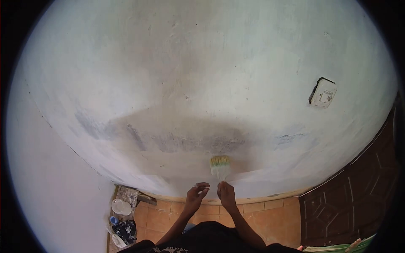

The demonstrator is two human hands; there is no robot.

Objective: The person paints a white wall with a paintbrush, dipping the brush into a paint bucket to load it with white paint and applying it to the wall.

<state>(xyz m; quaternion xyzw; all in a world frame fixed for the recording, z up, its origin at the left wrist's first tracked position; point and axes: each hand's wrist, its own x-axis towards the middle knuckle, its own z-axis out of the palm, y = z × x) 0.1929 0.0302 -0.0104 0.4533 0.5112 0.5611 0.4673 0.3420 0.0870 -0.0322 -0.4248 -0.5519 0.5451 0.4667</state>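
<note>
A wide paintbrush with yellowish bristles and a whitish, paint-covered lower part points up in front of the wall. My right hand is closed round its handle. Just left of the brush, my left hand is raised with thumb and fingertips curled near each other; something small and pale shows at the fingertips, too small to name. The wall has uneven pale paint with darker grey smears behind and above the brush. Whether the bristles touch the wall I cannot tell.
A switch plate is on the wall at the upper right. At the lower left, a paint-stained bench holds white containers, a blue-topped item and a dark bag. A dark panelled door stands right, beside orange floor tiles.
</note>
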